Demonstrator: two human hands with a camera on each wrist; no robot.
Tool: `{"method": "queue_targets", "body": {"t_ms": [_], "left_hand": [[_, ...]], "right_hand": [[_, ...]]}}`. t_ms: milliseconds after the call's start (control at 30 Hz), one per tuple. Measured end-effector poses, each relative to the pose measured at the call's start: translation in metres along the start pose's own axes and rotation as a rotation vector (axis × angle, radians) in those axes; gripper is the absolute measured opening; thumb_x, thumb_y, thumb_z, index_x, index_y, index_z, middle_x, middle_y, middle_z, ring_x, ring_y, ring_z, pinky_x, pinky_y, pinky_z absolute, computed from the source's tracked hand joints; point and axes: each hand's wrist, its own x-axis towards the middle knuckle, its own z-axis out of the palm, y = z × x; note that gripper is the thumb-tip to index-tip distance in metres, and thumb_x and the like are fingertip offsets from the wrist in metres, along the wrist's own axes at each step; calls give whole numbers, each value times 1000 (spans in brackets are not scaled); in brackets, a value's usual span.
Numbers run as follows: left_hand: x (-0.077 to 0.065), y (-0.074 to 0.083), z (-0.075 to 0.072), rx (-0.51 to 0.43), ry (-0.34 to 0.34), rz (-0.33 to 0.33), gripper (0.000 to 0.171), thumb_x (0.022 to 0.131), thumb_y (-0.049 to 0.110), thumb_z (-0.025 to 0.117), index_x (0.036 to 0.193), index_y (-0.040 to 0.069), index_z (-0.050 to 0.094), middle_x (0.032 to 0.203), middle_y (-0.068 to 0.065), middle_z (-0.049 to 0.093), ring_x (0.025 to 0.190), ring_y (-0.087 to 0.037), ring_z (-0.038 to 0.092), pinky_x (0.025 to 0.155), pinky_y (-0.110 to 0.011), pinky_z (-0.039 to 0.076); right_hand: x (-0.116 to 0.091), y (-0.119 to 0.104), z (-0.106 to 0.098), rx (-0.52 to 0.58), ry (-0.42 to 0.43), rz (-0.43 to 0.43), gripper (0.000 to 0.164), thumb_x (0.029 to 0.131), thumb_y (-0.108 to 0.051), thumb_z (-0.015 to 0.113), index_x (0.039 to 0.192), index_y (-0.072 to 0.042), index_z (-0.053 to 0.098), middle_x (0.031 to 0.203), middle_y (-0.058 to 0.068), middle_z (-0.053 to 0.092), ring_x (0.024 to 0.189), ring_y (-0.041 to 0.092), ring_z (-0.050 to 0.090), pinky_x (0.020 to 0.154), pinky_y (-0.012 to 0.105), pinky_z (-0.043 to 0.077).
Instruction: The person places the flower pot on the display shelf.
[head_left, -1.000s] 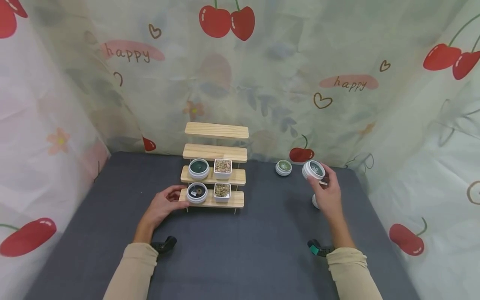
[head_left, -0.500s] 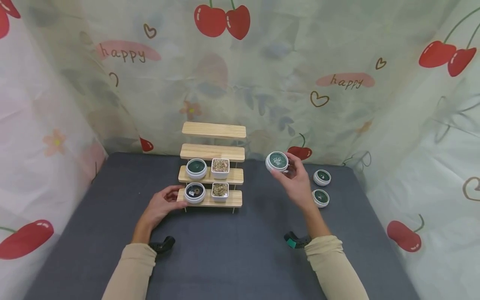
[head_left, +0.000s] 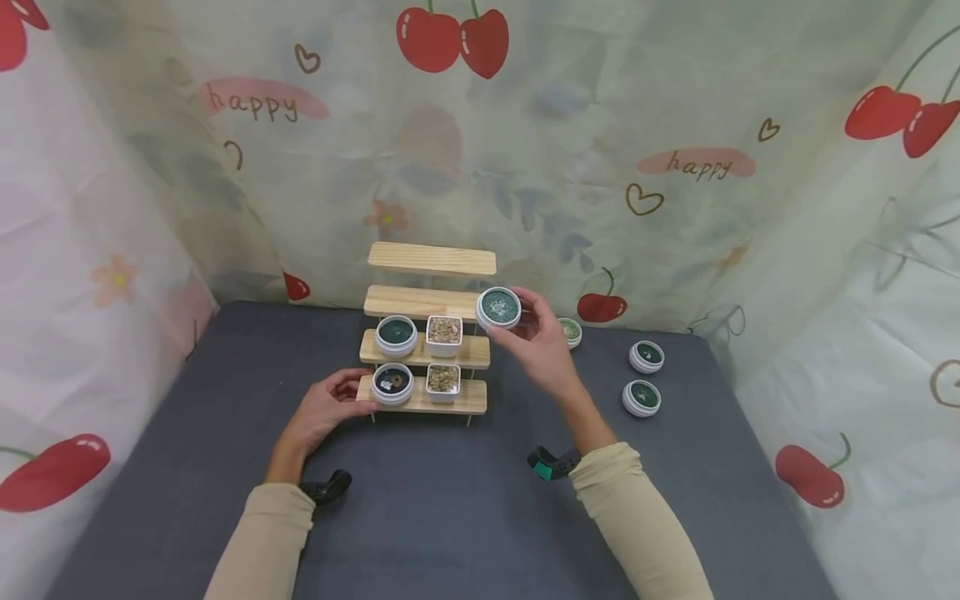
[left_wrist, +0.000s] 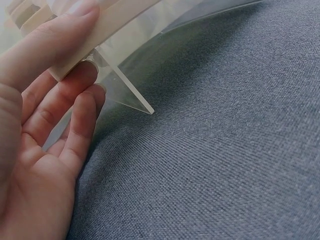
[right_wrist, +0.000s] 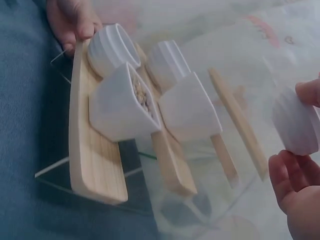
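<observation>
Round white ribbed bowl with green speckled inside (head_left: 498, 307): aloft, pinched by your right hand (head_left: 543, 343), near the right side of the four-tier pale wooden stand (head_left: 432, 258). Your left hand (head_left: 324, 413) pinches that stand's lowest board (head_left: 473, 397) at its left end, thumb above, fingers beneath.

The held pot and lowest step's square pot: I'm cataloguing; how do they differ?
The held pot is round, the square pot four-sided. The held pot shows green inside, the square pot brownish bits. The right hand grips the held pot; the square pot stands on the lowest step. Both are white.
</observation>
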Motion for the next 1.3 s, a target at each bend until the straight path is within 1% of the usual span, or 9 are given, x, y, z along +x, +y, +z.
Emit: {"method": "queue_targets", "body": {"t_ms": [167, 300, 367, 533, 667, 800, 900, 1133, 1300], "left_hand": [[0, 1, 1, 2, -2, -4, 77, 80, 24, 89, 145, 5, 53, 117, -14, 67, 97, -7, 64, 82, -18, 53], [0, 0, 1, 1, -1, 0, 77, 80, 24, 89, 145, 5, 52, 117, -15, 67, 97, -7, 64, 82, -18, 53], [0, -1, 1, 4, 1, 0, 77, 80, 24, 89, 145, 5, 52, 117, -15, 67, 97, -7, 63, 82, -18, 53], [1, -2, 1, 2, -1, -5, 77, 80, 26, 89, 145, 5, 53, 117, -13, 67, 98, -7, 63, 82, -18, 53], [2, -4, 1, -8, -3, -5, 78, 79, 26, 90, 144, 5, 53, 116, -11, 68, 98, -7, 64, 83, -19, 53], [2, -4, 1, 0, 6, -9, 78, 78, 27, 90, 144, 6, 54, 115, -9, 68, 98, -6, 64, 83, -18, 53], [1, -4, 1, 9, 7, -3, 77, 79, 27, 90, 144, 6, 54, 115, -10, 68, 97, -6, 64, 82, -18, 53], [1, -3, 0, 13, 8, -2, 76, 79, 27, 89, 143, 7, 54, 113, -7, 68, 97, -4, 64, 82, -17, 52], [0, -1, 1, 18, 9, -2, 75, 80, 27, 89, 143, 7, 54, 113, -7, 68, 97, -4, 64, 82, -17, 52]], "right_hand": [[11, -4, 13, 5, -8, 12, 64, 88, -3, 78, 145, -7, 48, 132, 17, 55, 110, 14, 58, 95, 30, 50], [21, -6, 24, 21, -11, 18, 62, 89, -6, 78, 144, -7, 50, 132, 17, 55, 109, 17, 58, 95, 30, 50], [28, -6, 30, 31, -10, 29, 62, 88, -6, 78, 144, -7, 50, 131, 16, 55, 108, 16, 59, 94, 28, 50], [44, -7, 45, 62, -12, 67, 61, 88, -5, 78, 143, -6, 50, 128, 14, 56, 107, 17, 62, 87, 22, 53], [53, -8, 57, 58, -49, 104, 61, 88, -7, 78, 142, -6, 50, 130, 15, 57, 109, 23, 63, 82, 21, 54], [63, -9, 70, 16, -105, 128, 62, 89, -12, 80, 142, -6, 49, 133, 14, 57, 113, 27, 64, 82, 23, 56], [68, -11, 79, -28, -129, 148, 63, 88, -16, 80, 142, -8, 49, 134, 12, 57, 115, 27, 65, 85, 26, 57], [77, -12, 101, -135, -152, 186, 64, 88, -25, 82, 141, -10, 50, 135, 8, 58, 117, 24, 65, 89, 28, 56], [80, -9, 111, -173, -130, 175, 64, 86, -26, 83, 139, -11, 52, 132, 7, 61, 115, 21, 66, 91, 28, 56]]}}
